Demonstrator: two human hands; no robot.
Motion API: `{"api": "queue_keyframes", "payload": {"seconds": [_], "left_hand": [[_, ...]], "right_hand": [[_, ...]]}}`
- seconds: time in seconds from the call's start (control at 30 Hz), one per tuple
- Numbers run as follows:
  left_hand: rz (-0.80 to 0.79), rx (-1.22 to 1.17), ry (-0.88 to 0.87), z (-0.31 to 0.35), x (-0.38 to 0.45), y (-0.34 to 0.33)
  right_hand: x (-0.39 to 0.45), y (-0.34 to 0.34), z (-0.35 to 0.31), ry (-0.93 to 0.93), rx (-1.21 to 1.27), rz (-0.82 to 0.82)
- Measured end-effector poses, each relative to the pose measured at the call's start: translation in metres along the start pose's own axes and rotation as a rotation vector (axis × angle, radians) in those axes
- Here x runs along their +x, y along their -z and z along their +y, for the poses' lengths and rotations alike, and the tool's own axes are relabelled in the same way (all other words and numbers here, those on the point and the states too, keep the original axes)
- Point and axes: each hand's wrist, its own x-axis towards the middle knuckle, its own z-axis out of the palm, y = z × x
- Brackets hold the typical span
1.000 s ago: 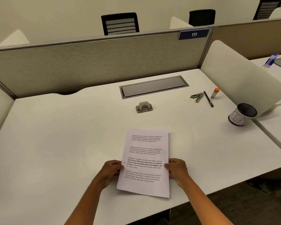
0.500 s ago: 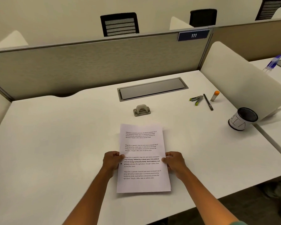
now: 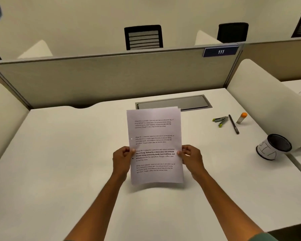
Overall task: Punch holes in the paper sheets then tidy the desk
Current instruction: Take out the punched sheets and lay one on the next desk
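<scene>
A stack of printed paper sheets [image 3: 155, 136] stands upright above the white desk [image 3: 59, 153], its bottom edge lifted off the surface. Two punched holes show along its left margin. My left hand [image 3: 122, 158] grips the left edge and my right hand [image 3: 191, 156] grips the right edge, both at mid-height. The hole punch seen earlier is hidden behind the raised sheets.
At the right lie a green-tipped stapler [image 3: 220, 120], a black pen [image 3: 233, 126] and an orange-capped glue stick [image 3: 241, 118]. A black mesh pen cup [image 3: 273, 147] lies on its side near the curved divider [image 3: 268, 108]. A grey cable hatch [image 3: 189, 102] sits behind the sheets.
Both hands have lifted the sheets from flat on the desk to upright and moved them farther away, so they now cover the hole punch. The camera has tilted upward.
</scene>
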Motion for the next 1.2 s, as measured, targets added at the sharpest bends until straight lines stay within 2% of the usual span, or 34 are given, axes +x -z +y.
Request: {"api": "queue_keyframes", "payload": {"seconds": [0.3,0.67,1.2], "left_hand": [[0.059,-0.069,-0.157,0.001,-0.012,-0.003],[0.036,-0.081,-0.2,-0.024,-0.042,0.011],[0.083,-0.085,-0.228,-0.017,-0.055,0.011]], "right_hand": [[0.001,-0.006,0.002,0.04,0.047,0.03],[-0.022,-0.013,0.031,0.066,0.082,0.026],[-0.036,-0.02,0.019,0.206,0.022,0.024]]}}
